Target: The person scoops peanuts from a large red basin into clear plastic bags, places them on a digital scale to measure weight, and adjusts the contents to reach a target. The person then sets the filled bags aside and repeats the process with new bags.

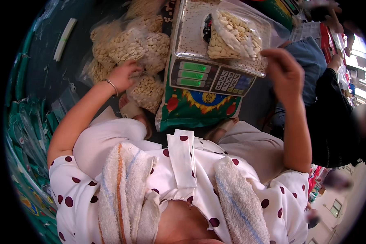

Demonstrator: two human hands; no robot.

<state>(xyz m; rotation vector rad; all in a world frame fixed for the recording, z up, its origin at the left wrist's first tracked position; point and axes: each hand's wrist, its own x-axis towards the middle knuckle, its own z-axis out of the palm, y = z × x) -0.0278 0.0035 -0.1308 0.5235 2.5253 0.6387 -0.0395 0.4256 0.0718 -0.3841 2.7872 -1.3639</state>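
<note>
A digital weighing scale (186, 39) with lit green displays and a keypad stands on a printed green sack (198, 109). On its metal pan lies a clear plastic bag of pale flat seeds (235, 36). My right hand (285, 73) is raised at the pan's right corner, fingers near the bag's edge; whether they touch it I cannot tell. Left of the scale, my left hand (125, 76) reaches over a small clear bag of seeds (146, 91), fingers partly spread and partly hidden. More filled bags of seeds (126, 45) are heaped just beyond it.
A white strip-like object (65, 39) lies on the dark surface at the upper left. Green plastic packaging (27, 134) is piled at my left. A person in dark clothing (332, 122) is close on my right, beside a red box (328, 39).
</note>
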